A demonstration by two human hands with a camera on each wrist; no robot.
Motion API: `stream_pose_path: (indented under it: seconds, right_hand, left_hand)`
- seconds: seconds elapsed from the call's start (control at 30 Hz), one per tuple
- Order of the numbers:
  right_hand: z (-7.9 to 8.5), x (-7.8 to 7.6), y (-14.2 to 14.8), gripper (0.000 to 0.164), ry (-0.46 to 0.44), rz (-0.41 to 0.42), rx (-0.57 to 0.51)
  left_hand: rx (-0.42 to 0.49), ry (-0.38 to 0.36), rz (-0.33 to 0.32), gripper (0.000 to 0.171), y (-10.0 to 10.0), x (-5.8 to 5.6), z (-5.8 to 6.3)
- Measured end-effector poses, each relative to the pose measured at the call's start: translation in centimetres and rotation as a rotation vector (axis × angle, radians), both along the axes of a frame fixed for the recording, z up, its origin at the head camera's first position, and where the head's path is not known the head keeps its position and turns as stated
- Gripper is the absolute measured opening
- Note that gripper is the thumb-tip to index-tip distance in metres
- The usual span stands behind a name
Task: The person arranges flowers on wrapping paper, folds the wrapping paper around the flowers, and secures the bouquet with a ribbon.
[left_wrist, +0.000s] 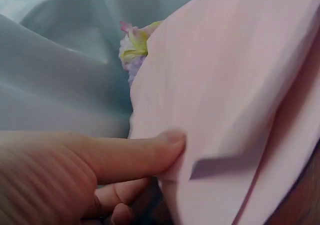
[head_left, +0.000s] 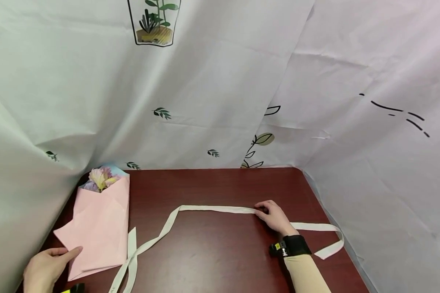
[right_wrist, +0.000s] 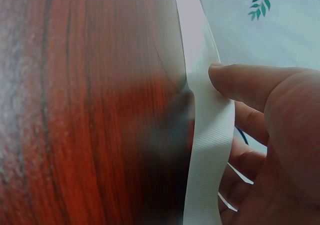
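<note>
A bouquet wrapped in pink paper (head_left: 102,224) lies at the left of the table, with pale yellow and lilac flowers (head_left: 102,178) showing at its top. My left hand (head_left: 49,264) pinches the lower left edge of the wrapping, thumb on top, as the left wrist view shows. Across the table runs a long white ribbon (head_left: 216,208). Its middle stretch is pinched between thumb and fingers of my right hand (head_left: 276,217). In the right wrist view the ribbed ribbon (right_wrist: 212,140) passes under the thumb, the other fingers behind it.
The dark red-brown table (head_left: 212,252) has a white printed cloth (head_left: 205,81) hanging behind it and along its sides. One ribbon end curls near the right edge; the other part crosses itself beside the bouquet's lower right corner.
</note>
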State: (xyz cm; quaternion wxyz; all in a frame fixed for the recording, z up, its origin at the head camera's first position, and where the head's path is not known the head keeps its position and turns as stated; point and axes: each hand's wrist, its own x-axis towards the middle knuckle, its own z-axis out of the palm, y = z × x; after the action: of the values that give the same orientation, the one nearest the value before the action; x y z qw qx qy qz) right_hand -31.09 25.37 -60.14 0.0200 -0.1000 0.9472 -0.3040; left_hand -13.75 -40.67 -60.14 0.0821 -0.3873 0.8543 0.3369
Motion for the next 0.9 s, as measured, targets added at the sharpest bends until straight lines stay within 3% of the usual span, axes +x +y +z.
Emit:
stream_pose_path:
  seconds: [0.07, 0.17, 0.3, 0.4, 0.53, 0.73, 0.8, 0.9]
  right_hand:
    - [0.0, -0.1, 0.0, 0.023, 0.003, 0.007, 0.001]
    - [0.1, -0.1, 0.0, 0.023, 0.008, 0.014, -0.005]
    - [0.2, 0.0, 0.1, 0.023, 0.016, -0.003, -0.006]
    - [0.2, 0.1, 0.2, 0.023, 0.01, -0.011, 0.002]
    - [0.1, 0.1, 0.2, 0.024, -0.001, -0.005, 0.007]
    - [0.4, 0.2, 0.3, 0.026, -0.019, -0.006, 0.001]
    - [0.6, 0.3, 0.3, 0.026, -0.027, -0.007, 0.002]
    - [0.8, 0.3, 0.2, 0.025, -0.034, -0.01, 0.004]
  left_hand:
    - [0.028, 0.013, 0.031, 0.076, 0.1, -0.1, 0.2]
    - [0.021, 0.046, 0.046, 0.077, 0.6, -0.3, 0.5]
    - [-0.022, 0.065, 0.046, 0.101, 1.4, -1.0, 0.5]
    - [-0.031, 0.046, 0.051, 0.11, 1.8, -1.3, 0.2]
    - [-0.006, 0.086, 0.05, 0.089, 1.8, -1.2, -0.3]
    - [0.231, 0.213, 0.118, 0.07, 1.4, -1.4, -0.7]
    - [0.356, 0.268, 0.068, 0.071, 1.2, -1.5, -0.9]
    - [0.658, 0.387, -0.062, 0.063, 0.9, -1.5, -1.5]
